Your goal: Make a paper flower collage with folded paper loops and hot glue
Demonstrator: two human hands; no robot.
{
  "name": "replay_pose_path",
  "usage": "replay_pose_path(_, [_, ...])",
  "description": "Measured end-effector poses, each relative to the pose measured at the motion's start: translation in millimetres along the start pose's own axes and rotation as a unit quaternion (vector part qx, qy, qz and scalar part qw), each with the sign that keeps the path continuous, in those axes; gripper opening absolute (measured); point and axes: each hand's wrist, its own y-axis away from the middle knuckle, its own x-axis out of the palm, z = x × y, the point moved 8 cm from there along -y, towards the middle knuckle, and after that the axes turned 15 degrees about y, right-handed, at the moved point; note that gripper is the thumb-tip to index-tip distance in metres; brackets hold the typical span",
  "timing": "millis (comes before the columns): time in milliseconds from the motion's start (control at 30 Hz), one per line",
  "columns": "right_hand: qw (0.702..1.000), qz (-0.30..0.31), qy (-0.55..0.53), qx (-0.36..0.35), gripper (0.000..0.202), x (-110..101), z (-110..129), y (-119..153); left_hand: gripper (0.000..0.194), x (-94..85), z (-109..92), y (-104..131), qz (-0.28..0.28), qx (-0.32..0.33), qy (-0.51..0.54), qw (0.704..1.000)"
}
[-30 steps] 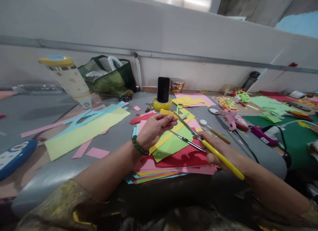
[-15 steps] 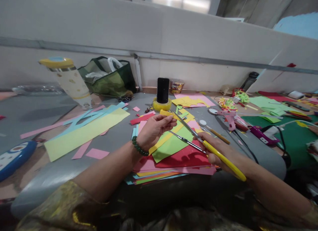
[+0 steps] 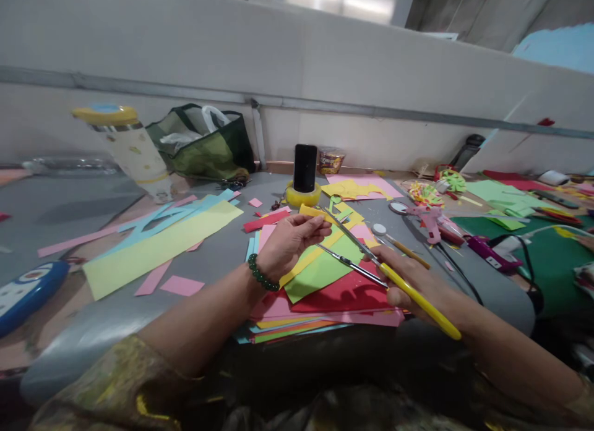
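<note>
My left hand (image 3: 290,245), with a green bead bracelet at the wrist, pinches a small yellow paper piece (image 3: 309,211). My right hand (image 3: 401,273) holds scissors with yellow handles (image 3: 420,300), their blades spread apart. The upper blade reaches to the right end of the yellow piece, near my left fingertips. Under both hands lies a stack of coloured paper, with a light green sheet (image 3: 315,274) and a red sheet (image 3: 343,294) near its top.
Behind the stack, a phone (image 3: 305,167) stands at a yellow tape roll (image 3: 302,196). Paper strips (image 3: 162,248), a tumbler (image 3: 132,153) and a green bag (image 3: 208,149) are at the left. A pink glue gun (image 3: 427,221) and a purple power strip (image 3: 492,253) lie at the right.
</note>
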Motion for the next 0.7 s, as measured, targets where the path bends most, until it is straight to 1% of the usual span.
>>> replay_pose_path(100, [1.0,-0.014,0.008,-0.007,0.086,2.7,-4.1,0.2,0.032,0.7,0.2,1.8,-0.004,0.001,0.006,1.0])
replay_pose_path(200, [1.0,-0.019,0.009,-0.006,0.09,4.9,-7.9,0.2,0.033,1.2,0.1,2.6,-0.004,0.003,0.011,1.0])
replay_pose_path(300, [1.0,-0.004,0.011,-0.001,0.096,3.5,-6.1,-0.4,0.033,0.6,1.0,2.0,-0.005,0.001,0.012,1.0])
replay_pose_path(433, [1.0,0.013,0.028,0.0,0.094,-1.0,-0.3,-2.2,0.031,0.5,1.5,1.4,-0.003,0.001,0.008,1.0])
replay_pose_path(600, [0.999,-0.028,0.025,-0.01,0.096,-1.4,-5.9,-3.7,0.029,0.7,1.8,2.5,-0.007,-0.005,0.002,1.0])
replay_pose_path(700, [0.998,-0.045,0.035,0.003,0.096,0.6,-12.4,-3.8,0.03,1.4,1.4,2.6,-0.006,-0.006,0.007,1.0])
